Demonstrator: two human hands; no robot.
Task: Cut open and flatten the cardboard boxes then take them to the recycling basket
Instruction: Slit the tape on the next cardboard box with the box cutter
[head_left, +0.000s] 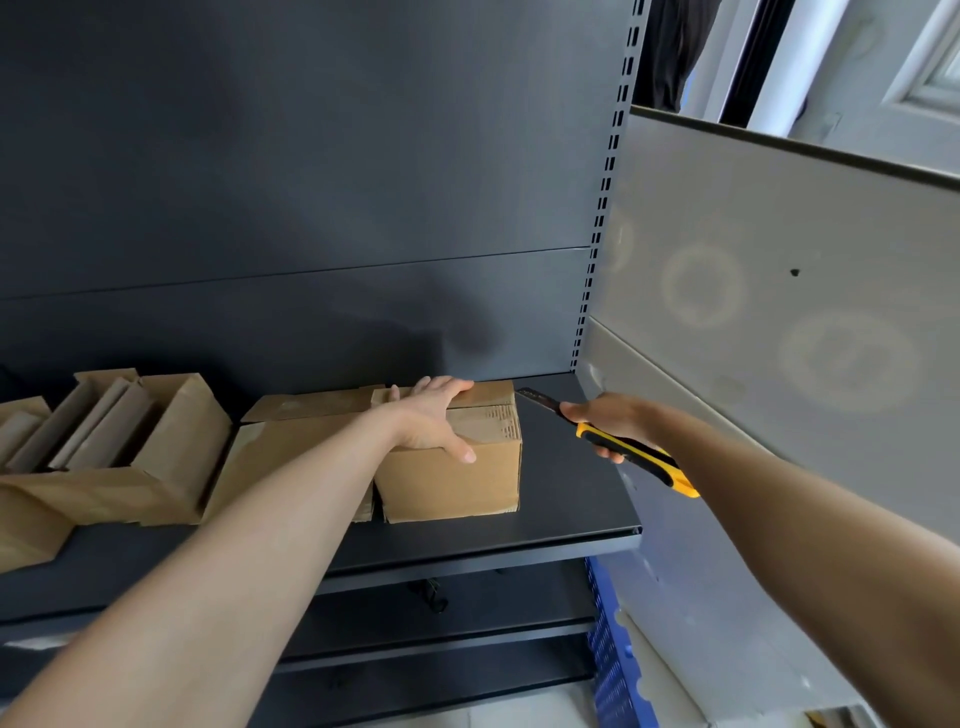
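A closed brown cardboard box (462, 483) stands on the dark shelf (561, 519), near its right end. My left hand (434, 415) lies over the box's top, fingers reaching the far edge and thumb down the front face. My right hand (605, 421) grips a yellow and black utility knife (631, 449). The knife's blade is out and points at the box's upper right corner, just short of it. Another box (291, 431) lies right behind my left forearm, partly hidden.
An open cardboard box (119, 452) with upright dividers sits at the left of the shelf. A grey side panel (779, 312) walls off the right. Lower shelves (441, 639) and a blue crate (615, 649) lie below.
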